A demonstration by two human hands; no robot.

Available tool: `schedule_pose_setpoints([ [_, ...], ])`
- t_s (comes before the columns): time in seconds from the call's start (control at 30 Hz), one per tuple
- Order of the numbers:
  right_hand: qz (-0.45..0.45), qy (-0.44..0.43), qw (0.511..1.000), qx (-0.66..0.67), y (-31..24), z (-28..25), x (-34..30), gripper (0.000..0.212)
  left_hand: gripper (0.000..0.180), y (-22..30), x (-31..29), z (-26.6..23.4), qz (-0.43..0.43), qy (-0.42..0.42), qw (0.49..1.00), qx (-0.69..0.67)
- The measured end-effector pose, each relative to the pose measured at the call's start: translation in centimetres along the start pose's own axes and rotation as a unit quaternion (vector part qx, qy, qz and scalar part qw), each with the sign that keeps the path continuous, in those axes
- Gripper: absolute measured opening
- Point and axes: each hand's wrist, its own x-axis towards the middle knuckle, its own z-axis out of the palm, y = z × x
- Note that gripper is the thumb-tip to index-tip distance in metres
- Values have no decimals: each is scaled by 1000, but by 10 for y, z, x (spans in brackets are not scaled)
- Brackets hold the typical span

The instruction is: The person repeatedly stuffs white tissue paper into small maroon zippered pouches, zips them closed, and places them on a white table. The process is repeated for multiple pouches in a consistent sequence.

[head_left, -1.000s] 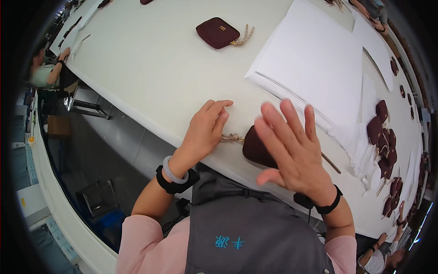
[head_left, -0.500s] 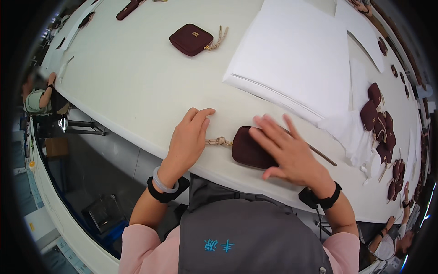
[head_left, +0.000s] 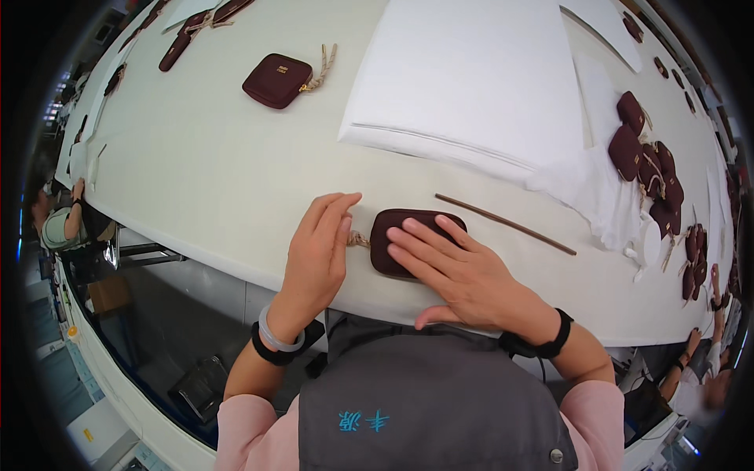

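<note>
A dark burgundy zip pouch [head_left: 386, 225] lies flat in front of me near the table edge. My right hand [head_left: 459, 271] is laid across its top, palm down, with straight fingers and the thumb out toward the near edge. A beige knotted cord [head_left: 359, 239] comes off the pouch's left end and runs behind my left hand [head_left: 318, 247]. That hand stands beside the cord, its fingers stretched out and its thumb close to the knot. Just beyond the pouch, a thin brown stick [head_left: 506, 224] rests on the table.
A second burgundy pouch [head_left: 276, 81] with a cord lies farther off. White sheets [head_left: 463, 86] are stacked beyond the stick. At right, several pouches [head_left: 626, 153] are heaped beside crumpled white tissue [head_left: 585, 200]. Other people sit along the table [head_left: 196, 180] at both sides.
My right hand has come down flat on the pouch and shifted left, uncovering more of the stick. The left hand stays by the cord. The whole view has turned slightly.
</note>
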Motion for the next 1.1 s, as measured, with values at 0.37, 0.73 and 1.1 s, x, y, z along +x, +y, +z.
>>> schedule_pose_setpoints([
  [0.37,313,161,868,351,-1,9,-29,58,39,9,0,2,-101,-145,983,-48],
  [0.73,160,331,856,362,-24,-1,-17,53,37,35,-10,7,-39,-27,920,-390],
  [1.1,40,347,878,327,-21,-16,-12,51,40,33,-10,15,93,98,951,-277],
])
